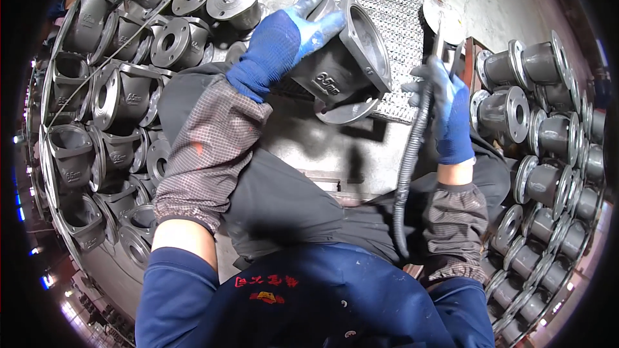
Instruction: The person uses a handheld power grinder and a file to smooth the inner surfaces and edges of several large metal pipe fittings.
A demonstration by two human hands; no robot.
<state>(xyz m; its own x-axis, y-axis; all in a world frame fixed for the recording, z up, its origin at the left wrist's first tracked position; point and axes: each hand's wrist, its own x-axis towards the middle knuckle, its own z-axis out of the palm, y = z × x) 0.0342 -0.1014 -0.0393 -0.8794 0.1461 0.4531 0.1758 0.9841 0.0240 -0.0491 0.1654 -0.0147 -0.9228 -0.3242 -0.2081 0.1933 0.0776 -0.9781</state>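
My left hand (293,33), in a blue glove, grips the upper left side of a grey cast-metal valve body (332,67). The casting is tilted, with its wide square-edged mouth turned to the right and a round flange (348,111) at its lower end. In my right hand (448,100), also gloved, is a slim metal hand tool (439,44) pointing away from me. A ribbed grey hose (412,161) runs from the tool down toward my lap. The tool stands apart from the casting, to its right; its far tip is hard to make out.
Stacked flanged castings (119,96) crowd the left side, close to my left arm. More flanged castings (548,129) are piled at the right. A textured metal plate (396,9) lies ahead beneath the work, with a pale round piece (445,18) at its right edge.
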